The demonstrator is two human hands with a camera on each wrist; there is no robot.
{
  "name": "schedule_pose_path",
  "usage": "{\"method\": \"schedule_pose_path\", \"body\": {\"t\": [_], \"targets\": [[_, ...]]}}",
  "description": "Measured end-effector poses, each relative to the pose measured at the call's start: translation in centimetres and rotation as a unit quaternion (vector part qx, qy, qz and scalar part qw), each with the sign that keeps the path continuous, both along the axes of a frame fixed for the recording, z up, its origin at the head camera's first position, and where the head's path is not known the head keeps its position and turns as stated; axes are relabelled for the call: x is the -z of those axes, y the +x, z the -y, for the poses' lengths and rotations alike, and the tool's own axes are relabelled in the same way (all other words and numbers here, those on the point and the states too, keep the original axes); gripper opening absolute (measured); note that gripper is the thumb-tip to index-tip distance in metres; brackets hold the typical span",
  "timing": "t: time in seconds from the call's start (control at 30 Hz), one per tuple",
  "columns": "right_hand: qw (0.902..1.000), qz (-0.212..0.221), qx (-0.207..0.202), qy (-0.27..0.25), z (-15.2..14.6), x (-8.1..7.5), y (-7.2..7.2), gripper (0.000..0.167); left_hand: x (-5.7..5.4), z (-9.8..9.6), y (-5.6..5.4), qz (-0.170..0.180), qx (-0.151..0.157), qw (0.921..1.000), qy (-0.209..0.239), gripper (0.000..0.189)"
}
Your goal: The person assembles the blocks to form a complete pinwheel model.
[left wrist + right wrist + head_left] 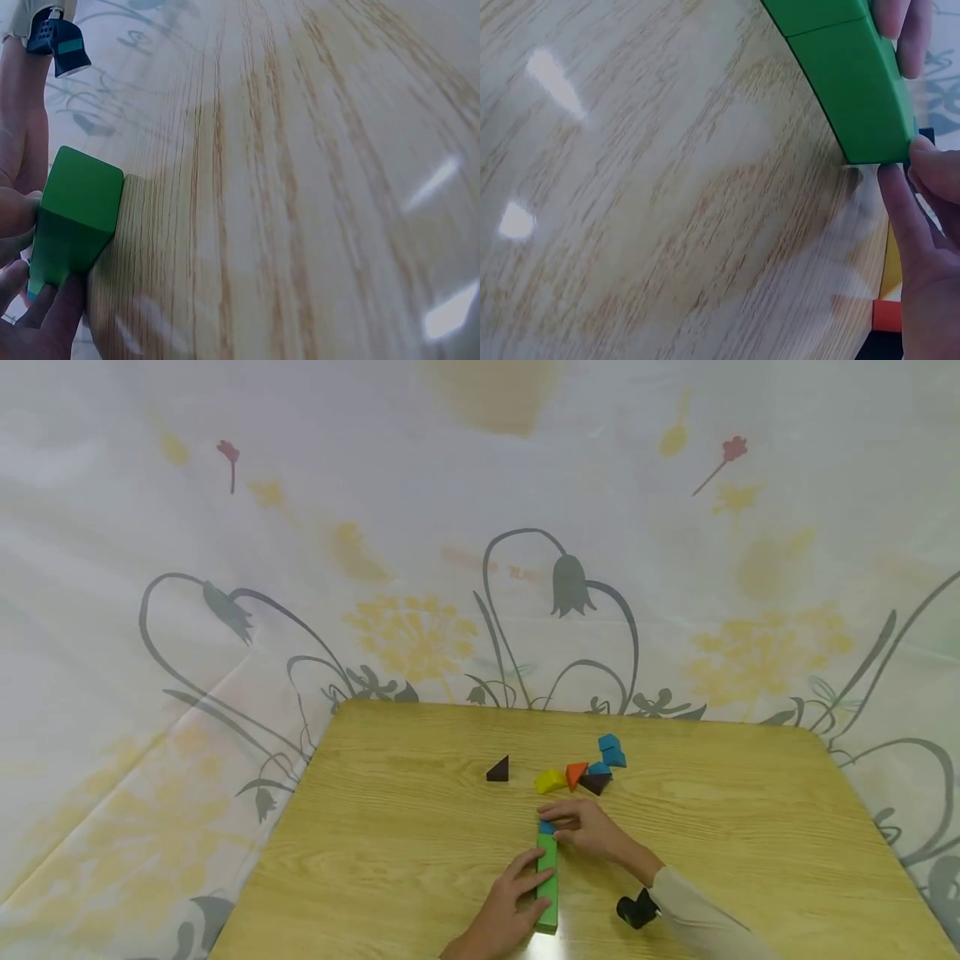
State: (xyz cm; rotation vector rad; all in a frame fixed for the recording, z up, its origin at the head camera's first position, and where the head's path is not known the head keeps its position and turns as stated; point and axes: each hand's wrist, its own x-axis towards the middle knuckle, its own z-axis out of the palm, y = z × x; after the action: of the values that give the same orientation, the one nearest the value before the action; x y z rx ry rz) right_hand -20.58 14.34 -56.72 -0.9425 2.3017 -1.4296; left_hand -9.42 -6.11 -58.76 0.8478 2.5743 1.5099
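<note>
Green rectangular blocks (547,881) lie end to end on the wooden table as one long bar; a seam between two of them shows in the right wrist view. My left hand (504,906) holds the bar from its left side, fingers and thumb spread along it. At the bar's far end sits a small blue block (547,827), which my right hand (588,831) pinches between thumb and fingers. Those fingers mostly hide its shape. In the left wrist view, the near end of a green block (82,187) faces the camera, with left fingers (64,311) against its side.
Beyond the right hand lie a yellow block (551,781), an orange triangular block (575,774), a dark block (596,782) and several blue blocks (612,752). A dark triangular block (498,769) stands farther left. A black wrist camera (637,909) is by the right sleeve.
</note>
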Motion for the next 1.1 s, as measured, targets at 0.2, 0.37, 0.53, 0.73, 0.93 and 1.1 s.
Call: {"method": "schedule_pose_path", "body": {"t": [0.2, 0.37, 0.53, 0.73, 0.93, 1.1], "targets": [[0.9999, 0.005, 0.013, -0.002, 0.19, -0.12, 0.26, 0.024, 0.08, -0.09, -0.09, 0.011, 0.006, 0.9999, 0.010, 0.040], [0.9995, -0.007, 0.030, 0.001, 0.41, -0.53, 0.81, 0.021, 0.14, -0.12, -0.02, 0.004, 0.005, 0.9999, 0.009, 0.040], [0.9994, -0.020, 0.020, 0.018, 0.55, -0.35, 0.73, 0.029, 0.27, -0.07, 0.01, -0.008, -0.002, 1.0000, 0.003, 0.040], [0.9993, -0.027, -0.001, 0.025, 0.81, -0.18, 0.43, 0.029, 0.21, -0.05, -0.06, -0.006, -0.004, 1.0000, -0.004, 0.041], [0.9993, -0.027, 0.005, 0.024, 0.55, -0.18, 0.42, 0.027, 0.17, -0.09, -0.09, -0.017, -0.008, 0.9998, -0.004, 0.040], [0.9994, -0.025, 0.003, 0.022, 0.41, -0.30, 0.48, 0.026, 0.24, -0.10, -0.01, -0.019, -0.012, 0.9997, -0.009, 0.039]]}}
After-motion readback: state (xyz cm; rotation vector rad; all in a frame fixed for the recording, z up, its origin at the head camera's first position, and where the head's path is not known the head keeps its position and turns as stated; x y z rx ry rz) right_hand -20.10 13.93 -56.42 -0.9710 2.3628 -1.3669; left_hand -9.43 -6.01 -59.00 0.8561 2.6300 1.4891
